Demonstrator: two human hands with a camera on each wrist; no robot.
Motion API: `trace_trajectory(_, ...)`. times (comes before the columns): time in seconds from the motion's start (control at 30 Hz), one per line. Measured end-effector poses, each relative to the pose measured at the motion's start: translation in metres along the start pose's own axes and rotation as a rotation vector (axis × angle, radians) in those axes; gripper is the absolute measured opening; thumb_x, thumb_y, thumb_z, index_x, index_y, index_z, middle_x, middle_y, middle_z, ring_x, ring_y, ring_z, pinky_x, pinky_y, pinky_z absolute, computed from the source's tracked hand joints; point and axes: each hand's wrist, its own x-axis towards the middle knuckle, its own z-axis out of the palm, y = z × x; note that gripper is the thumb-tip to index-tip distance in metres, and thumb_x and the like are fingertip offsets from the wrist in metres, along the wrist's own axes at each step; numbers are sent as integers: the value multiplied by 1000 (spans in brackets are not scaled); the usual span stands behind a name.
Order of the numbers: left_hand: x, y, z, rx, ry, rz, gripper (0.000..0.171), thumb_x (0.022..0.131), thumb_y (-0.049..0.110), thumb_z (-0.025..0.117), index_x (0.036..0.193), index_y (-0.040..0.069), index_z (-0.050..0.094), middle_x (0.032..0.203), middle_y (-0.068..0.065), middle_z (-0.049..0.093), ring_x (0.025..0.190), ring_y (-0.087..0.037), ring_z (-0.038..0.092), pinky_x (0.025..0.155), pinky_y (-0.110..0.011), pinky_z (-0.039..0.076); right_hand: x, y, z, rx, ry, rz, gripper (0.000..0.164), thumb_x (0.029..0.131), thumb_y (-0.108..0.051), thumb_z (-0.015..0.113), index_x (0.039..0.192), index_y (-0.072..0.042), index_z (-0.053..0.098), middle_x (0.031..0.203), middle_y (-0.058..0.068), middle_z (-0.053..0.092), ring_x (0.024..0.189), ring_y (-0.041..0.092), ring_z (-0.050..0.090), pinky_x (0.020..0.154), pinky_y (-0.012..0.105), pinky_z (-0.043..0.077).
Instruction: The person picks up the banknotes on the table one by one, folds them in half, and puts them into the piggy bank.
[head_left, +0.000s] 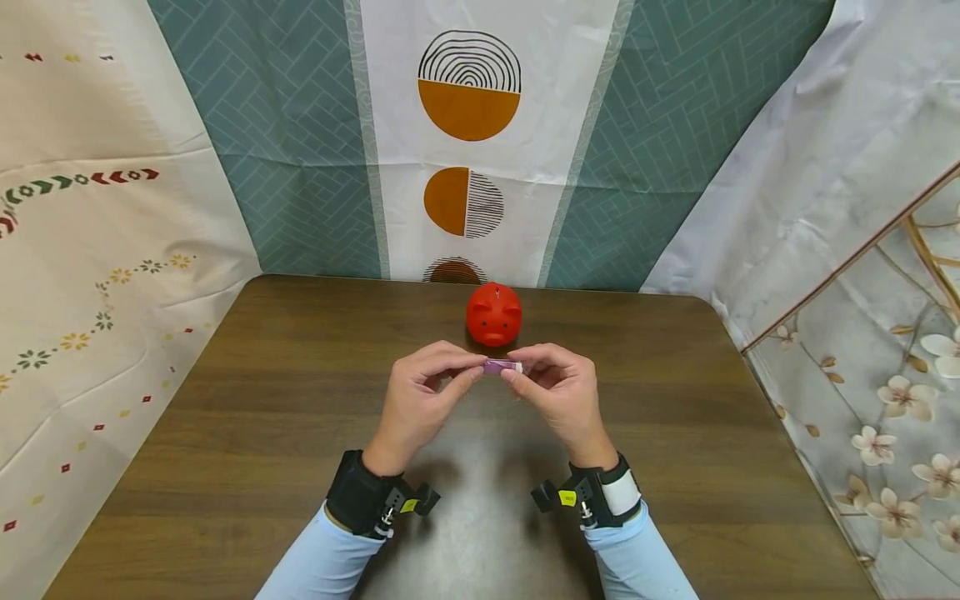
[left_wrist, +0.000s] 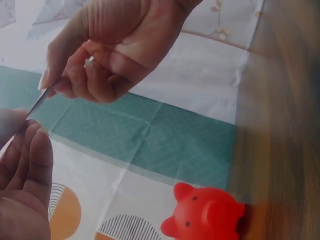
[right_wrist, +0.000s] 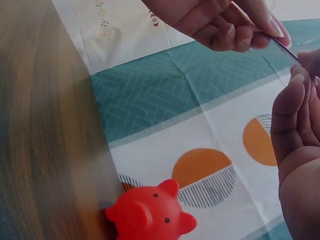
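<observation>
A small, thin, flat purple strip with a white end (head_left: 501,367) is stretched level between both hands above the table. My left hand (head_left: 423,392) pinches its left end between thumb and fingertips. The right end is pinched the same way by my right hand (head_left: 558,387). Seen nearly edge-on in the wrist views, the strip (left_wrist: 36,102) looks like a narrow dark line; its exact kind cannot be told. Just beyond the fingertips stands a red piggy bank (head_left: 493,315) facing me, a slot visible on its top, touched by neither hand.
The brown wooden table (head_left: 300,433) reaches back to a teal and white patterned cloth (head_left: 300,100). Light floral cloths hang at the left and right sides. Each wrist wears a black strap (head_left: 356,496) with a small camera.
</observation>
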Motion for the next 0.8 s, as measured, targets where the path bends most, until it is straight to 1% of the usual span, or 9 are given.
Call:
trace_trajectory(0.2, -1, 1, -2, 31, -1, -14, 20, 87, -5, 77, 106, 2, 79, 87, -7, 72, 73, -16, 60, 60, -24, 53, 0, -1, 0, 41, -25, 20, 16, 90, 2, 74, 104, 8, 71, 83, 2, 67, 66, 19, 59, 59, 25, 57)
trace_trajectory(0.3, -1, 1, -2, 35, 0, -23, 20, 87, -4, 77, 106, 3, 79, 85, -7, 70, 71, -16, 59, 60, -25, 54, 0, -1, 0, 49, -32, 21, 14, 90, 3, 74, 103, 8, 71, 83, 3, 68, 67, 20, 59, 61, 25, 58)
trace_trajectory(0.47, 0, -3, -1, 59, 4, -48, 22, 89, 0, 77, 111, 4, 77, 88, -8, 70, 74, -17, 59, 64, -25, 56, 2, -2, -1, 13, -17, 16, 15, 90, 4, 73, 104, 9, 72, 84, 2, 69, 67, 20, 61, 63, 26, 59)
trace_trajectory(0.57, 5, -6, -1, 105, 6, -63, 30, 89, 4, 78, 118, 8, 74, 91, -8, 71, 77, -17, 61, 69, -25, 59, 5, -2, -2, -29, 14, 27, 15, 91, 3, 73, 105, 9, 73, 84, 1, 70, 67, 19, 63, 64, 27, 60)
trace_trajectory(0.67, 13, -12, 0, 143, 4, -68, 38, 88, 7, 80, 125, 10, 70, 93, -8, 72, 80, -17, 64, 74, -26, 60, 11, -4, -2, -64, 50, 49, 15, 91, 1, 73, 105, 7, 74, 84, 1, 71, 67, 20, 65, 65, 28, 61)
trace_trajectory(0.73, 21, -17, 0, 157, -2, -60, 44, 86, 6, 81, 127, 9, 67, 94, -10, 71, 80, -18, 64, 75, -25, 60, 17, -4, -4, -88, 69, 62, 14, 91, 0, 74, 104, 6, 75, 84, 3, 72, 67, 20, 66, 66, 28, 61)
trace_trajectory(0.8, 29, -25, 0, 170, -8, -47, 47, 85, 6, 83, 128, 8, 65, 94, -11, 70, 79, -18, 63, 73, -23, 59, 23, -5, -5, -114, 77, 69, 13, 91, -2, 75, 103, 3, 77, 84, 7, 73, 67, 21, 66, 67, 29, 62)
